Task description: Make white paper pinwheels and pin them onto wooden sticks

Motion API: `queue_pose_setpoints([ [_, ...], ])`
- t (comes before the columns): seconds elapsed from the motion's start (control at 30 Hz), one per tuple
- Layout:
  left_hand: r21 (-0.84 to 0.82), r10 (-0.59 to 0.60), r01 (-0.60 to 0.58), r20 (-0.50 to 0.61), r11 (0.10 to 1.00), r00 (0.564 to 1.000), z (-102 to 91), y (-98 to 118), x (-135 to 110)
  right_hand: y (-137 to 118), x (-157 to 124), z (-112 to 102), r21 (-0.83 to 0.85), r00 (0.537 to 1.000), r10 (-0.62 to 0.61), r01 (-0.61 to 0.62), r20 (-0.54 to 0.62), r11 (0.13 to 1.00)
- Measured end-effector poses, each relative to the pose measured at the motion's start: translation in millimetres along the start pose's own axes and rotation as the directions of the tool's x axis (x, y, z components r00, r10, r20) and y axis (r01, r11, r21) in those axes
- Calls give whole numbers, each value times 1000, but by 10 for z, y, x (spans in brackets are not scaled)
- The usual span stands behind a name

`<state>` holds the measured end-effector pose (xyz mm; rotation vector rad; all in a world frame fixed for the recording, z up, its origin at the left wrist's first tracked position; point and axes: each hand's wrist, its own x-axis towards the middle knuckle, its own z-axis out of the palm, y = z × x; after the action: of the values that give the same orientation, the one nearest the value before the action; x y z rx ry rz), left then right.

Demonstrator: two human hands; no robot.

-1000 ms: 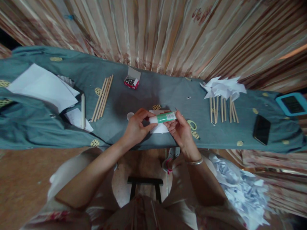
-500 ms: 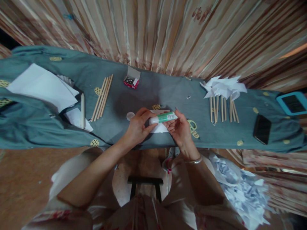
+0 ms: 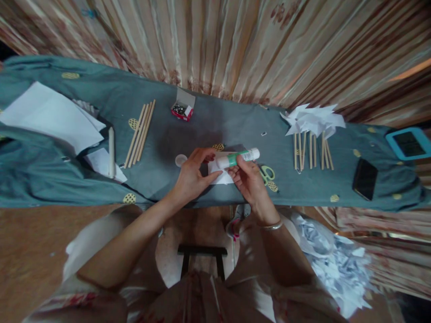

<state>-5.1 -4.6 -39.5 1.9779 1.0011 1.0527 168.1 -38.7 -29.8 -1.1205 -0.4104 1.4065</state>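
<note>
A green and white glue stick (image 3: pixel 233 159) is in my right hand (image 3: pixel 251 181), pinched between thumb and fingers and tilted slightly up to the right. My left hand (image 3: pixel 192 176) is just left of its white end, with thumb and fingers spread apart and nothing between them. Below both hands lies a folded white paper (image 3: pixel 222 178), partly covered by them. A round whitish cap (image 3: pixel 181 160) rests on the cloth beside my left hand. Light green scissors (image 3: pixel 268 173) lie to the right of my right hand.
On the teal cloth (image 3: pixel 215 128) are several wooden sticks (image 3: pixel 139 134), an open red box of small metal pieces (image 3: pixel 182 110), white sheets (image 3: pixel 50 116), a white candle-like rod (image 3: pixel 112 152), paper pinwheels on sticks (image 3: pixel 314 120), a black phone (image 3: pixel 365 179) and a blue-framed device (image 3: pixel 409 143).
My left hand has let go of the glue stick and opened. My right hand has shifted its grip to the stick's middle, and the stick has moved right.
</note>
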Motion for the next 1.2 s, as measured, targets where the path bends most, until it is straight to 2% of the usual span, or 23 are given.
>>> queue_pose_setpoints([
  [0.07,70,38,-42,51,997,998,-1,-17,-52,-71,30,-69,-116,994,-88,80,-59,990],
  [0.17,208,115,-154,185,966,976,30,-31,-156,-122,69,-176,-280,973,-205,170,-101,945],
  [0.27,308,143,-241,307,920,941,92,-26,-255,-84,81,-241,-430,953,-292,231,-81,873],
  [0.37,350,150,-285,365,892,919,140,-30,-315,-23,72,-255,-559,930,-366,297,-12,774],
  [0.47,355,146,-285,370,890,917,157,-50,-335,6,58,-245,-675,909,-415,332,42,659],
  [0.63,383,150,-303,379,872,913,156,-62,-334,18,48,-253,-815,890,-446,325,92,480],
  [1.0,380,141,-297,387,876,911,156,-50,-343,19,29,-252,-896,855,-499,325,142,302],
  [1.2,392,117,-278,387,877,915,171,-41,-338,-17,10,-195,-937,872,-437,314,220,155],
])
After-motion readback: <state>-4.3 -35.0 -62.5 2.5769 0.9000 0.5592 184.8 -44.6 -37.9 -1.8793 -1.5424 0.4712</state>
